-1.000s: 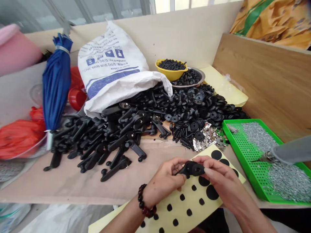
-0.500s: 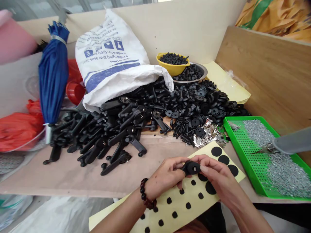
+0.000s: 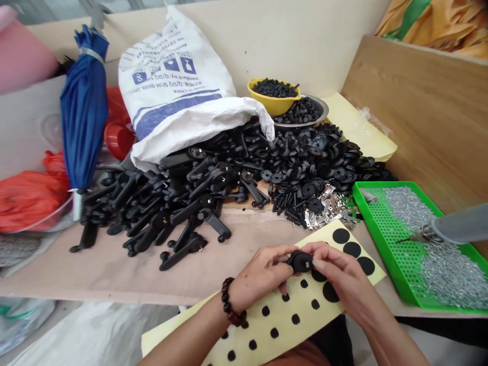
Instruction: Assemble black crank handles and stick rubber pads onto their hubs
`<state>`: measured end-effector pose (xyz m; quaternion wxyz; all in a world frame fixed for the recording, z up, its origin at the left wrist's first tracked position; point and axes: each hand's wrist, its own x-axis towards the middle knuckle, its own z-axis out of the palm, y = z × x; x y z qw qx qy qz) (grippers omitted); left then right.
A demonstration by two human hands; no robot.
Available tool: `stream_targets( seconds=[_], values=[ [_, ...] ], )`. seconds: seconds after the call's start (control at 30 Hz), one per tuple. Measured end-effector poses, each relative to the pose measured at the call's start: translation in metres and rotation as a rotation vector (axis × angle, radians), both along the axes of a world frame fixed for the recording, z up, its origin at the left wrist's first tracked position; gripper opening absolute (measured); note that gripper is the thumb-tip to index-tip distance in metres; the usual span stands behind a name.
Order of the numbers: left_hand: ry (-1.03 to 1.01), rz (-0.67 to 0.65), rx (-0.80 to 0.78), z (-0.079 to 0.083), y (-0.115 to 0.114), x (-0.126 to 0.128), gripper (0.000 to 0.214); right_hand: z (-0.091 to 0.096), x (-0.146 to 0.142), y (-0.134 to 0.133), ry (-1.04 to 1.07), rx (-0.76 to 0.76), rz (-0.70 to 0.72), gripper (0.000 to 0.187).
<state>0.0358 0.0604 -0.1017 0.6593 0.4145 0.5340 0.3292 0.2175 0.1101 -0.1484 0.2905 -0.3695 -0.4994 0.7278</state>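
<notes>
Between my two hands is a black crank handle (image 3: 302, 262), its round end facing up with a small metal bit in the middle. My left hand (image 3: 259, 277), with a beaded bracelet at the wrist, is closed around the arm of the handle. The fingertips of my right hand (image 3: 339, 269) pinch the rim of the round end. Beneath both hands lies a yellow backing sheet (image 3: 274, 312) with large black round stickers (image 3: 351, 249) and rows of smaller black dots. The handle's far knob is hidden by my left hand.
A pile of black crank handles (image 3: 183, 218) spills from a white sack (image 3: 179, 81). Black discs, screws and metal clips (image 3: 328, 211) lie to its right. A green tray (image 3: 400, 269) holds small metal pieces, with a grey power screwdriver (image 3: 457, 226) above it. Behind stands a yellow bowl (image 3: 272, 104).
The view has shifted slightly. Both hands stay on the crank handle, with its round end tipped a little differently; nothing was picked up or let go.
</notes>
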Motion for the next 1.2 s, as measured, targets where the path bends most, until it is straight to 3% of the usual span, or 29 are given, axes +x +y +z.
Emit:
stream_targets(
  seconds=[0.33, 0.57, 0.83, 0.97, 1.1, 1.2],
  values=[
    [0.092, 0.041, 0.02, -0.011, -0.003, 0.002, 0.046, 0.002, 0.001, -0.001, -0.049, 0.052, 0.01, 0.02],
    [0.048, 0.089, 0.086, -0.018, -0.005, 0.007, 0.027, 0.009, -0.003, -0.001, -0.106, 0.141, 0.017, 0.021],
    [0.239, 0.178, 0.21, -0.021, -0.01, 0.014, 0.023, 0.014, 0.001, 0.0, -0.148, 0.268, 0.046, 0.019],
    [0.235, 0.209, 0.236, -0.025, -0.014, 0.013, 0.023, 0.012, 0.003, -0.002, -0.066, 0.073, 0.041, 0.023],
    [0.083, 0.27, 0.172, -0.026, -0.016, 0.011, 0.028, 0.007, 0.003, -0.003, 0.103, -0.194, -0.046, 0.024],
    [0.024, 0.3, 0.152, -0.027, -0.018, 0.011, 0.031, 0.007, -0.002, -0.005, 0.072, -0.105, -0.074, 0.028]
  ],
)
